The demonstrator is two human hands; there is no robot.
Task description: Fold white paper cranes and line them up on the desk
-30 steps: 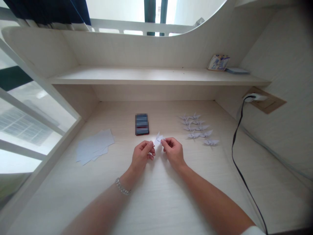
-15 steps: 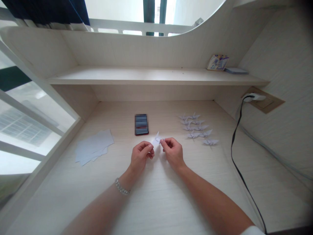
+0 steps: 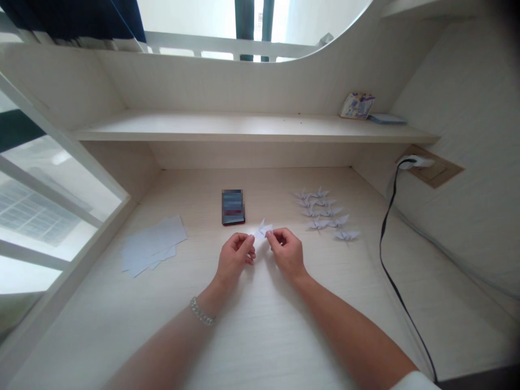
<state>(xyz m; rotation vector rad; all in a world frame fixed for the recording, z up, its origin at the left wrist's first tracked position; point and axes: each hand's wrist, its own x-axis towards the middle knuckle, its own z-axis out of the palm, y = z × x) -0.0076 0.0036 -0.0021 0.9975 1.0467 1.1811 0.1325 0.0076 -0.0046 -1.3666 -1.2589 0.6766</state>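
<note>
A small folded white paper crane (image 3: pixel 262 230) is held just above the desk, between my two hands, with a pointed tip sticking up. My left hand (image 3: pixel 236 255) is closed, thumb against curled fingers, at the crane's left end. On the other side my right hand (image 3: pixel 287 250) pinches the crane's right edge between thumb and forefinger. Finished-looking paper cranes (image 3: pixel 325 213) stand in rows of two to the right, with a single one (image 3: pixel 346 235) in front. To the left lies a loose stack of white paper sheets (image 3: pixel 154 244).
Behind my hands a phone (image 3: pixel 233 207) lies on the desk, its screen blurred. A black cable (image 3: pixel 384 233) runs from the wall socket (image 3: pixel 434 167) down the right side. Above, a shelf (image 3: pixel 211 122) holds a small printed box (image 3: pixel 357 105) and a flat pad (image 3: pixel 387 118).
More of the crane's right side shows beside my right fingertips, and its wings look more spread. Both hands keep nearly the same place. The whole view has shifted slightly.
</note>
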